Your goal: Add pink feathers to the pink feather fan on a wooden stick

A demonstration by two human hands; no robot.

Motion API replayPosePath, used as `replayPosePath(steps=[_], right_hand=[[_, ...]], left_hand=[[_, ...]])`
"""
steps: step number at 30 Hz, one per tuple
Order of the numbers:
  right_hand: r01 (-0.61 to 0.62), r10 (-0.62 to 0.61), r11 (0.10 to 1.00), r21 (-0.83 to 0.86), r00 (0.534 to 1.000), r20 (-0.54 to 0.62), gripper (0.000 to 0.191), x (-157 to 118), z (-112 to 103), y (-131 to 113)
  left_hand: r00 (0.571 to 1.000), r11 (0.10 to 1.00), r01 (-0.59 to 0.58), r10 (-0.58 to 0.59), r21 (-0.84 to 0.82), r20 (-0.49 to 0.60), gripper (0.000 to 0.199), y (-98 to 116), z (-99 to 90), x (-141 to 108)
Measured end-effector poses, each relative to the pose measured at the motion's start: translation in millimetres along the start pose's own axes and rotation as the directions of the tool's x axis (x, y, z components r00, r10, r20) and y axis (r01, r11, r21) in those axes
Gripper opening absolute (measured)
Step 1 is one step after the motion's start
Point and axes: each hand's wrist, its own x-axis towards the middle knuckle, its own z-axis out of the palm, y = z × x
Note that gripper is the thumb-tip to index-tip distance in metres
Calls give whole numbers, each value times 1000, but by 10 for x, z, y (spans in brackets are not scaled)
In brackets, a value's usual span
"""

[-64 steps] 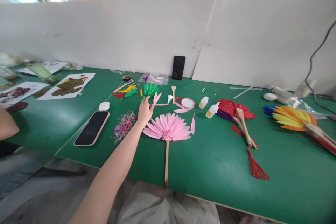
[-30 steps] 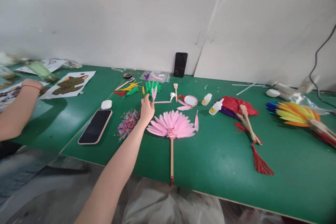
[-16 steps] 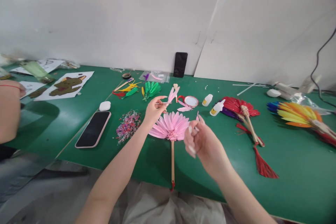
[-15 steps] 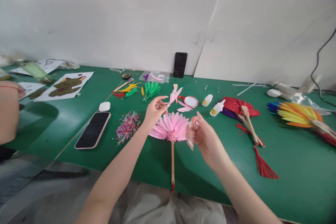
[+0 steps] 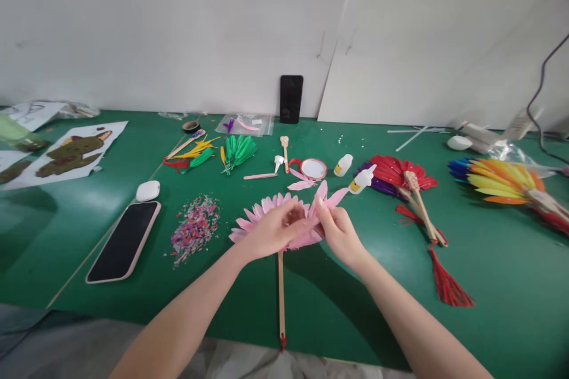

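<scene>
Pink feathers (image 5: 336, 196), loose: held up just above the near-side pink feather fan (image 5: 258, 216), tips spread and pointing away from the wearer. Right hand (image 5: 340, 234): thumb laid over bent fingers, pinching the feathers low, apparently to leave the soft vanes uncrushed. Left hand (image 5: 282, 228): fingers curled, thumb reaching to the feathers' lower ends; whether it grips them or merely steadies them cannot be told. Both forearms slant inward from the near edge, the hands meeting over the fan and hiding part of it. Pink feather fan: flat on the green table (image 5: 498, 254), spread side away, handle running towards the wearer, a position that seems to suit working from this seat. Beyond it: spare pink feathers (image 5: 302, 185) beside a red-rimmed white disc (image 5: 314, 169), and two squeeze bottles (image 5: 362, 179), upright, presumably glue kept within reach. Left: heap of multicoloured flakes (image 5: 195, 228), beside a flat-lying phone (image 5: 124, 243); green feathers (image 5: 239, 151) farther back. Right: red feather fan (image 5: 398, 174), set well apart, perhaps to leave working room. Rear: black phone (image 5: 291, 99), stood against the white panel (image 5: 222, 41), likely for support.
</scene>
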Motion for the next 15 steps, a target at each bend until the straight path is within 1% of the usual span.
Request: replayPosePath(steps=[2, 3, 5, 6, 9, 11, 13, 15], right_hand=[[56, -59, 995, -84, 998, -31, 61, -22, -13, 17], [80, -87, 989, -127, 995, -49, 60, -26, -22, 25], [117, -127, 979, -165, 991, -52, 60, -26, -39, 44], [127, -135, 981, -147, 990, -48, 60, -25, -42, 56], [180, -184, 981, -75, 982, -46, 58, -22, -26, 89], [222, -226, 973, -64, 972, -66, 55, -25, -4, 95], [241, -246, 968, -67, 966, -73, 53, -31, 19, 87], [249, -254, 966, -73, 964, -78, 52, -42, 40, 74]], left_hand=[[989, 999, 40, -45, 34, 143, 30, 8, 12, 0], [981, 999, 47, -51, 24, 187, 33, 10, 17, 1], [978, 997, 64, -57, -31, 202, 36, 11, 22, 9], [982, 996, 66, -53, -67, 182, 36, 10, 24, 17], [996, 986, 67, -56, -151, 76, 36, 0, 22, 44], [998, 983, 64, -65, -172, 2, 37, -12, 19, 56], [995, 988, 20, -35, -152, -96, 36, -27, 21, 59], [975, 992, -51, 23, -119, -222, 33, -43, 30, 57]])
